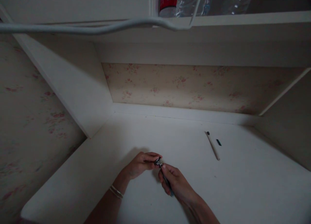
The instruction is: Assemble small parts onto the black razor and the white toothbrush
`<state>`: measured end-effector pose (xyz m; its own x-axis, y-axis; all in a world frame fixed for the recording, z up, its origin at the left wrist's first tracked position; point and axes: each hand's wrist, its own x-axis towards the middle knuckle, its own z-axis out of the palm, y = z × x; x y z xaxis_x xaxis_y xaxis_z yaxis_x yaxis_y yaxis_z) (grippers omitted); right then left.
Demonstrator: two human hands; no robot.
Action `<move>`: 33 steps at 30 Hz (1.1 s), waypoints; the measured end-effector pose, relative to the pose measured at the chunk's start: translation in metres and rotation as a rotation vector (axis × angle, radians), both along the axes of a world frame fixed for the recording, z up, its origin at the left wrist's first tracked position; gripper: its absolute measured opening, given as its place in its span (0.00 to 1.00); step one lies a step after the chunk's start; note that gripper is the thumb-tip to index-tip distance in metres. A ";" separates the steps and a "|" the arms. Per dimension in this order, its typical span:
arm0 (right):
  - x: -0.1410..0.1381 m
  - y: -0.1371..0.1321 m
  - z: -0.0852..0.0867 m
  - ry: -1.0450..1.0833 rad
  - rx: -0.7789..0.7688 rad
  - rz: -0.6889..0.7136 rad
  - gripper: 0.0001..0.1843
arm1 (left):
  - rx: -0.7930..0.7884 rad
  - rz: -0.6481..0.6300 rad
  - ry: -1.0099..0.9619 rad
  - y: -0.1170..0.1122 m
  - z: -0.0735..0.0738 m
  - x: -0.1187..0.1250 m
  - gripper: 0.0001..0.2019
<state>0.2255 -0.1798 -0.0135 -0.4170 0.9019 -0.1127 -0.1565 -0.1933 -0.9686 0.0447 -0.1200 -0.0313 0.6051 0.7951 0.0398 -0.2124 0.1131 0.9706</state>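
Note:
Over the white tabletop (114,141), my hands meet at a slim tool (166,179) with a dark handle and a small shiny metal head. My right hand (178,182) is closed round the handle, its thumb close to the head. The fingers of my left hand (139,165) pinch the tool at its metal end, where a dark part shows between them. The exact kind of tool is too small and dim to make out. Bracelets circle my left wrist.
To the right lie a white stick with a dark tip (213,146), resembling a toothbrush, and a small dark green strip (219,142). A shelf (243,19) with plastic bottles (167,2) overhangs the back. A pale tube (97,30) crosses above. Side panels (73,88) bound the table.

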 end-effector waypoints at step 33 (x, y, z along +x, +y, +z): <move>-0.011 -0.005 -0.006 0.141 -0.076 -0.201 0.22 | -0.142 0.034 -0.348 -0.002 -0.003 0.010 0.14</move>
<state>0.2142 -0.1846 -0.0193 -0.2466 0.9594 -0.1368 -0.3319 -0.2163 -0.9182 0.0546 -0.1224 -0.0344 0.5482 0.8268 0.1262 -0.5326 0.2287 0.8149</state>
